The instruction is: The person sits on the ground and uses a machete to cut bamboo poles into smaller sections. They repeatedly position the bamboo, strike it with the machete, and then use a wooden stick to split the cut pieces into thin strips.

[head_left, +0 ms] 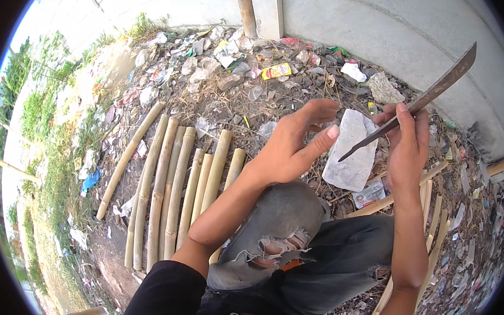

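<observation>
My right hand [406,132] grips a long dark machete blade [441,85] near its middle. Its broad end points up to the right; the narrow pointed end reaches down over a flat whitish stone block [343,169] on the ground. No handle shows on the blade. My left hand [299,143] is raised just left of the block, above my knee, with thumb and fingers apart and nothing in it. To the left lies a row of several cut bamboo poles [158,192], side by side.
Split bamboo strips [432,226] lie beneath and beside my right forearm. Litter and dry stalks cover the soil, with a yellow wrapper [276,72] among them. A rough stone lump [385,87] sits by the grey wall [352,25]. An upright bamboo post [245,10] stands against it.
</observation>
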`<state>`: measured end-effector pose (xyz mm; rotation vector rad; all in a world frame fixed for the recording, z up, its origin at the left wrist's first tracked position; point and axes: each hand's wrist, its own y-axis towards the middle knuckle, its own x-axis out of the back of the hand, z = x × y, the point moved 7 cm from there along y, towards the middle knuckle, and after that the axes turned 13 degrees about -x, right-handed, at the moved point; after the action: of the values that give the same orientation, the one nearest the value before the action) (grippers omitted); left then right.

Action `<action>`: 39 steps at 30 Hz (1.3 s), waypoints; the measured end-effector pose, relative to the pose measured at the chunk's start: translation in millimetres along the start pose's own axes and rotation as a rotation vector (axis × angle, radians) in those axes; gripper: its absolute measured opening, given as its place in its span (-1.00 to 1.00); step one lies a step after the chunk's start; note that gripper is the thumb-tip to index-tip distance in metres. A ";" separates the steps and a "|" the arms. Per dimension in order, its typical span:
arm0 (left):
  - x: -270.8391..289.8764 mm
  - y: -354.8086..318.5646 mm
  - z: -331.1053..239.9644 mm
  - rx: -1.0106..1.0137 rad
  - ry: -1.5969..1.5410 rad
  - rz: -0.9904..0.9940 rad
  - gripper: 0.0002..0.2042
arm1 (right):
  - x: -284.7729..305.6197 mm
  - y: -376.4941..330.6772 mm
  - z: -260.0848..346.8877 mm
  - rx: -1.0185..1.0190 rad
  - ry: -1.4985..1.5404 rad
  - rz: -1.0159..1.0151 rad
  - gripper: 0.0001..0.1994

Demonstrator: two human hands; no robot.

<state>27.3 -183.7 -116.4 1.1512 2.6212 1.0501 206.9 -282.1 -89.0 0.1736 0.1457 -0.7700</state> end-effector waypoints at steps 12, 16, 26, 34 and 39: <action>174.1 -447.0 219.0 1.008 1.243 0.120 -0.11 | 79.2 45.0 -56.9 -0.292 -0.204 -0.083 -0.88; 165.0 -432.5 216.8 1.119 1.283 0.127 -0.15 | 68.4 49.6 -61.5 -0.302 -0.192 -0.034 -0.87; 245.3 -214.7 126.1 0.520 1.025 -0.260 -0.17 | 47.1 54.6 -73.7 -0.340 -0.141 0.012 -0.87; 229.6 59.6 -98.1 -0.085 0.973 -0.389 -0.35 | 29.6 56.4 -88.8 -0.452 -0.158 0.100 -0.73; 186.1 138.2 -153.4 -0.532 0.871 -0.443 -0.29 | 20.6 49.4 -96.5 -0.568 -0.151 0.107 -0.62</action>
<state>-71.9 -76.3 120.0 -0.0495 2.5758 2.2789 249.7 -241.1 -182.0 -0.4118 0.2041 -0.6063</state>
